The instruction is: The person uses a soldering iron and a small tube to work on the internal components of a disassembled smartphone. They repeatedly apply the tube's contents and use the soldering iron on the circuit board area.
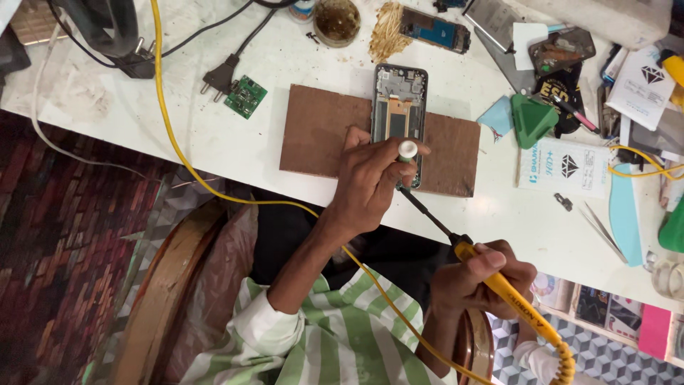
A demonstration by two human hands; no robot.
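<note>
An opened phone point(399, 100) with its back off lies on a brown board point(317, 128) on the white table point(214, 142). My left hand point(367, 182) rests on the phone's near end and pinches a small white-capped tube point(407, 149) upright over it. My right hand point(474, 278) grips a yellow-handled soldering iron point(509, 294) below the table's edge. Its dark shaft point(427, 210) points up and left, and its tip sits at the phone's near end, next to my left fingers.
A yellow cable point(167, 121) crosses the table's left side and runs down past my lap. Nearby lie a green circuit board point(246, 96), a black plug point(217, 77), a round tin point(337, 20), a green triangular pick point(532, 117), tweezers point(598, 228), packets and phone parts point(434, 30).
</note>
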